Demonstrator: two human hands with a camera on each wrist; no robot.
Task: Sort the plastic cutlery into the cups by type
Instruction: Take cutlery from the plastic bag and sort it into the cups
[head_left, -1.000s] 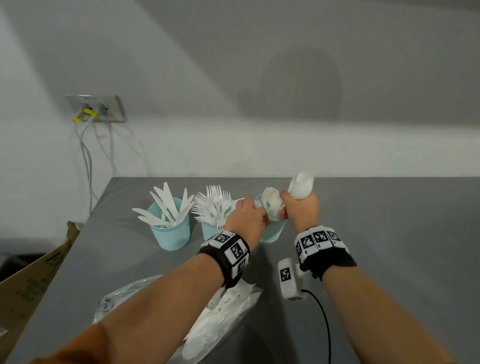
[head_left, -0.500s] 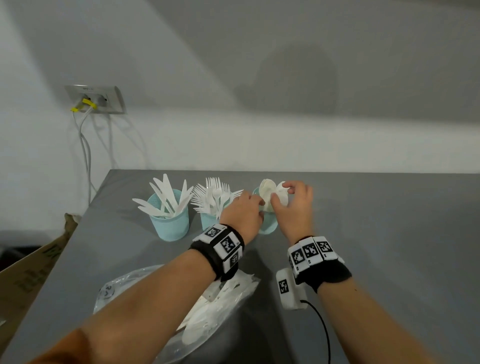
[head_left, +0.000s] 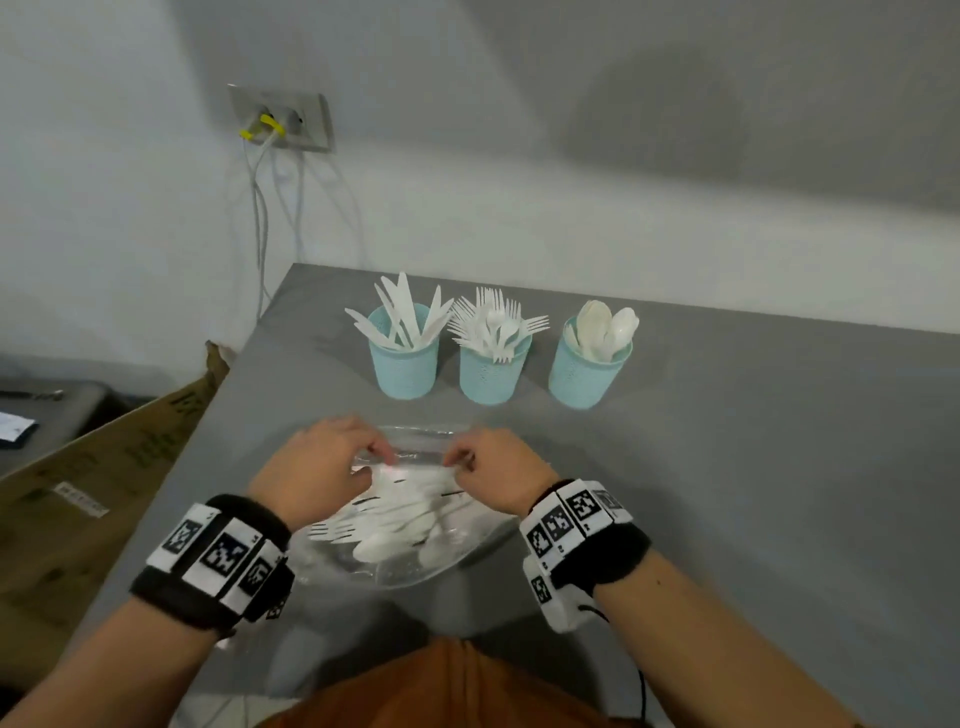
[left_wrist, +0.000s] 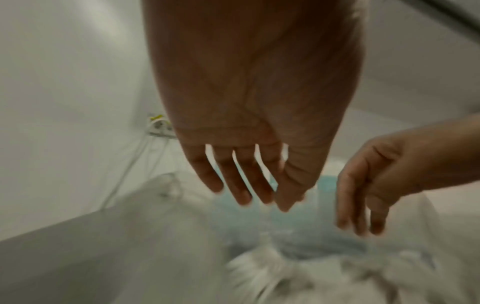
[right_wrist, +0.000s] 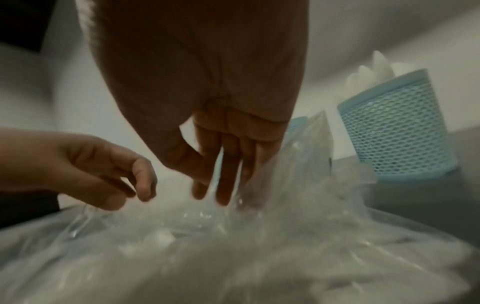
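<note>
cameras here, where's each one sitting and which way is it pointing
Head: worn on the head, looks down at three cups and the plastic bag; both forearms show.
Left wrist: looks along the left hand at the blurred bag.
Right wrist: looks along the right hand into the bag, spoon cup beyond.
Shared: both wrist views show both hands and the bag.

1. Three cups are standing in a row on the desk (head_left: 779, 467): knives cup (head_left: 404, 358) left, forks cup (head_left: 492, 371) middle, spoons cup (head_left: 586, 371) right.
2. A bag (head_left: 415, 540) of cutlery is lying in front of them.
</note>
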